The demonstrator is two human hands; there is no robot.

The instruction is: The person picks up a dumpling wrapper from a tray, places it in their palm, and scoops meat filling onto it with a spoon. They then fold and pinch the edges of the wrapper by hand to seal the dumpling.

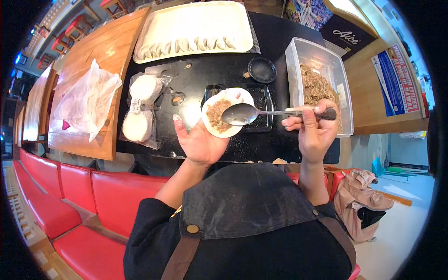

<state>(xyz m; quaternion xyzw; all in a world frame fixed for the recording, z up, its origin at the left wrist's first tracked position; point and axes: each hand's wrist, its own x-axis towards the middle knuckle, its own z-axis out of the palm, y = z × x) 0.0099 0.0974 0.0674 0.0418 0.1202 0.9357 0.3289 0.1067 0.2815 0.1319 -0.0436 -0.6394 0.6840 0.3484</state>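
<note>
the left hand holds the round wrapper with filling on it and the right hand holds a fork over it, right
Not quite: in the head view the right hand holds a spoon, not a fork. The left hand does hold the round wrapper with filling on it.

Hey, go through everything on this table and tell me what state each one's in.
Wrapper: unfolded, filling on it
Left hand: open, palm up, under the wrapper
Spoon: bowl against the filling
Right hand: closed on the spoon
Container: uncovered, partly filled
Dumplings: folded, in a row
Round stacks: bagged
Small bowl: upright, contents unclear
Plastic bag: crumpled
</note>
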